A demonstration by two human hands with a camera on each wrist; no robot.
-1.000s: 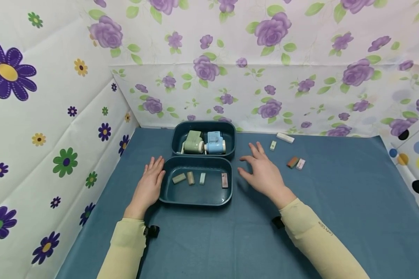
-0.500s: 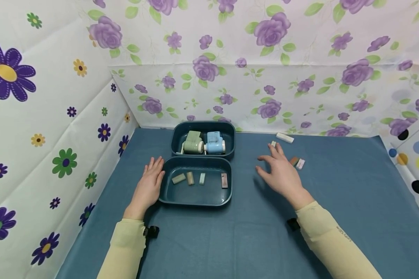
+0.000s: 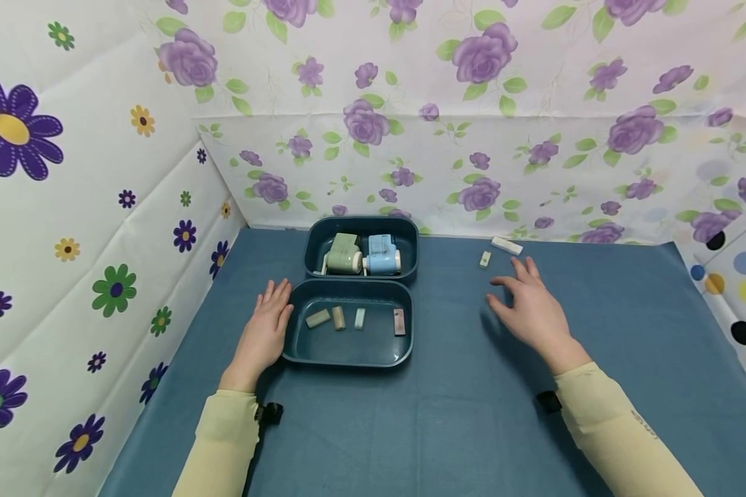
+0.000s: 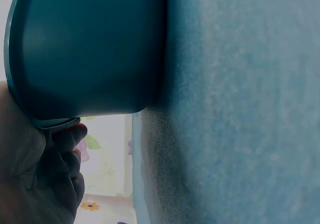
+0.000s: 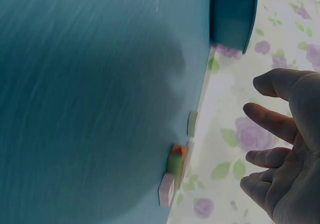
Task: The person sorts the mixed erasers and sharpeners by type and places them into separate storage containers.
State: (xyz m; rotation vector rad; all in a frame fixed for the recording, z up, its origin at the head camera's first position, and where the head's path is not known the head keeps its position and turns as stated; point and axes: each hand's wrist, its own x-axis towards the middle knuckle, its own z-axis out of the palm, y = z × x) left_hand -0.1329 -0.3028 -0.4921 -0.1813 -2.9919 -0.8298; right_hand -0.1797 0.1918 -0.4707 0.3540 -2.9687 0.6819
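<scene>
No writing reads clearly on anything here. Your left hand (image 3: 262,330) lies flat, fingers straight, against the left wall of the near dark teal oval plastic tray (image 3: 348,359), which holds four small block erasers (image 3: 338,317) in a row. Touching its far edge, a second teal tray (image 3: 360,224) carries a green sharpener (image 3: 343,253) and a blue sharpener (image 3: 382,254). Well right of the near tray, your right hand (image 3: 534,310) hovers with fingers spread, gripping nothing, above an orange-green eraser (image 5: 176,160) and a pink eraser (image 5: 166,189). Beyond lie a small white eraser (image 3: 485,259) and a long white eraser (image 3: 507,245).
</scene>
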